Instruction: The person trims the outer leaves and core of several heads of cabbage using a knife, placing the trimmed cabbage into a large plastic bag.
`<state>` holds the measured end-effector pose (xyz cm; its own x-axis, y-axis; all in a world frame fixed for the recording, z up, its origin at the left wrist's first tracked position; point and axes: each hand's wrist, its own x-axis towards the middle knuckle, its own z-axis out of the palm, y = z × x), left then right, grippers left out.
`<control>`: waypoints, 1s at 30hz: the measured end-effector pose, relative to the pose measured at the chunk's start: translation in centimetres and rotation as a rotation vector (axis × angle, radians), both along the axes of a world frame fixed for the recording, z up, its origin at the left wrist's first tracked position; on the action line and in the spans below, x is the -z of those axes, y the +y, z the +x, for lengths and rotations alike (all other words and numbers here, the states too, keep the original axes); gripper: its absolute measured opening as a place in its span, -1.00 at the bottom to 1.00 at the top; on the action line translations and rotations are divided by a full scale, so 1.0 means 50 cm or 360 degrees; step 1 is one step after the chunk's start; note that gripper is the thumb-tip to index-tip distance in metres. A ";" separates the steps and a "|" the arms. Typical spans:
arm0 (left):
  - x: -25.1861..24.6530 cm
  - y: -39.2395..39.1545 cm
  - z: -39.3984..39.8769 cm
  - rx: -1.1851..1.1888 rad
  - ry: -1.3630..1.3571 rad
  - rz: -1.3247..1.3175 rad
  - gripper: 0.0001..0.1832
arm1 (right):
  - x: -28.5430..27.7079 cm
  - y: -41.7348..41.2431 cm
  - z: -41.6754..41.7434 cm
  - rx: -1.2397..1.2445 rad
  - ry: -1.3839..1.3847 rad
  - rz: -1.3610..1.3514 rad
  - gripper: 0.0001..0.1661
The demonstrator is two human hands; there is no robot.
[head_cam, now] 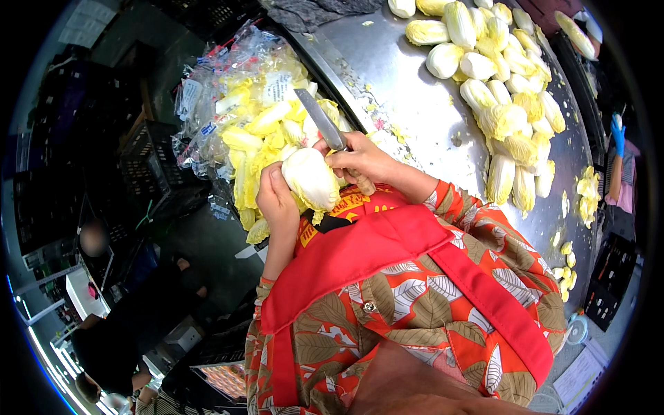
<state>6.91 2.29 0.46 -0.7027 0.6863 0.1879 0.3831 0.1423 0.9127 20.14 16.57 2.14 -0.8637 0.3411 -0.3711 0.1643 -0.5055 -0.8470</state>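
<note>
My left hand (277, 194) grips a pale napa cabbage (311, 179) from its left side, in front of my red apron (358, 249). In my right hand (365, 158) is a knife (321, 119) with a wide metal blade and a wooden handle. The blade points up and away from the cabbage, toward the far left. My right fingertips are close against the cabbage's right side; whether they touch it I cannot tell. Beneath and beyond both hands lies a heap of yellow cabbage leaves (264, 129).
Several napa cabbages (503, 104) are piled on a metal table (415, 98) at right. Clear plastic bags (228, 78) lie beyond the loose leaves. Black crates (155, 161) stand at left. A person in black (109, 353) is at lower left; a blue-gloved hand (617, 135) shows at far right.
</note>
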 end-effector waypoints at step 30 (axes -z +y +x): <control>-0.016 -0.004 0.002 -0.0021 -0.1049 0.0409 -0.35 | 0.009 -0.005 -0.016 0.0433 0.0116 0.0244 -0.49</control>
